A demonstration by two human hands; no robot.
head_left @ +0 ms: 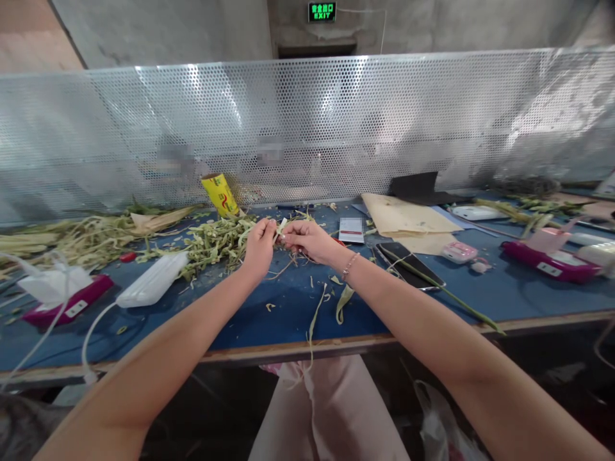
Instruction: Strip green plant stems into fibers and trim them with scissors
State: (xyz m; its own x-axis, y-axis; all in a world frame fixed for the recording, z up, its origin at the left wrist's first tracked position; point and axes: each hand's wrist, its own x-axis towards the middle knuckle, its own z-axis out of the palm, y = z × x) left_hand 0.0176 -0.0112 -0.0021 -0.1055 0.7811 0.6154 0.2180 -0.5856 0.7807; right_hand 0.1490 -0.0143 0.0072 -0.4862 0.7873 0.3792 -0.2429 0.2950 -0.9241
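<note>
Both hands meet over the middle of the blue table (pixel 288 314), close to a heap of pale green plant pieces (pixel 211 244). My left hand (pixel 261 246) is closed in a pinch on a small pale green plant piece (pixel 283 225). From the right, my right hand (pixel 305 240) pinches at the same piece, its fingertips nearly touching those of the left. A bracelet circles the right wrist. Thin dry strands hang just under the hands. A long pale strip (pixel 314 326) droops over the table's front edge.
Dried stalks (pixel 96 234), a white power bank (pixel 152 279) and a magenta socket block (pixel 72 301) lie left. Behind the heap stands a yellow tube (pixel 220 194). Rightward are a phone (pixel 410 266), brown paper (pixel 408 218), a green stem (pixel 456 299) and another magenta block (pixel 548 262).
</note>
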